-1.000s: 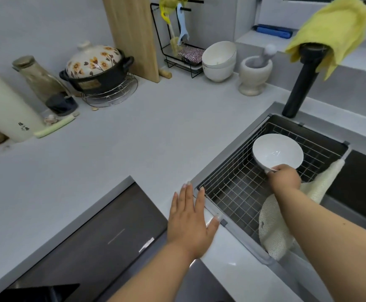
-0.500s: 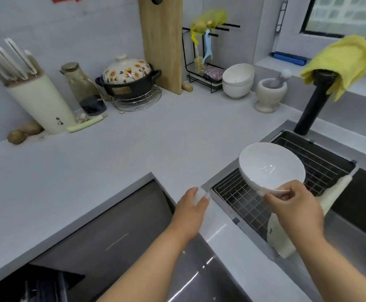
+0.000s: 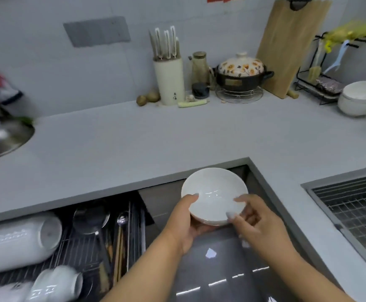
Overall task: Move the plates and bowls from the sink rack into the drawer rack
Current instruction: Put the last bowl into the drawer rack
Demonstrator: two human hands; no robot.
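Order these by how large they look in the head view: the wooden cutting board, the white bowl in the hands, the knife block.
1. Wooden cutting board
2. White bowl, though it is nearest the camera, so this is unsure
3. Knife block

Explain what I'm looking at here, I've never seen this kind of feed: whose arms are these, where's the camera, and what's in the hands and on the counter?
There is no machine here. A person wears one wide-angle camera on the head, looking forward and down, so the two bare arms reaching in from below are theirs. The left hand and the right hand together hold one white bowl, gripped at its near rim, above a dark glossy panel. At lower left is the open drawer rack, with white dishes on edge and utensils beside them. At the right edge is the sink rack, a wire grid set into the grey countertop. Along the wall stand a knife block, a flowered lidded pot, a wooden cutting board and stacked white bowls. The far left is blurred.
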